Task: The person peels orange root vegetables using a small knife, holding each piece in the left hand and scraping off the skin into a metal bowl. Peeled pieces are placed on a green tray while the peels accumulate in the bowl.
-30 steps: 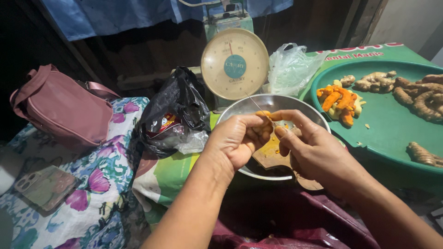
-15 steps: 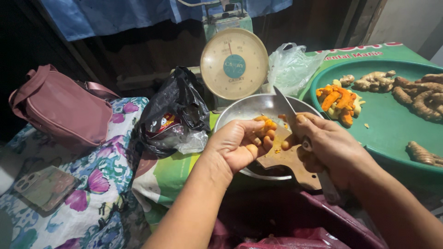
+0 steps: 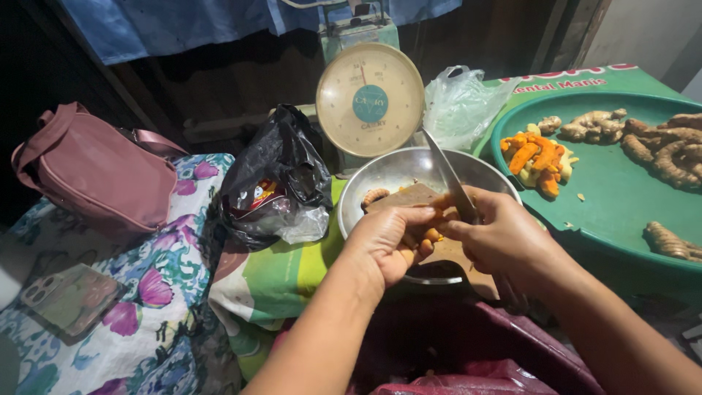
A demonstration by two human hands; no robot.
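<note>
Left hand (image 3: 387, 245) is pinching a small orange root piece (image 3: 431, 228) in a closed grip at frame centre, over the wooden board (image 3: 409, 197). Right hand (image 3: 504, 238) is clenching a knife (image 3: 447, 175), blade pointing up-left, touching the piece. Board is resting across a steel bowl (image 3: 380, 175). Behind: dial scale (image 3: 370, 99). Right: green tray (image 3: 621, 197) carrying peeled orange pieces (image 3: 534, 157) and unpeeled roots (image 3: 658, 146). Left: black plastic bag (image 3: 274, 179), pink handbag (image 3: 95, 172).

The left hand (image 3: 387, 245) holds a small orange root piece (image 3: 431, 234) over a round shiny metal bowl (image 3: 387, 175). The right hand (image 3: 504, 238) grips a thin silver knife (image 3: 450, 179).
</note>
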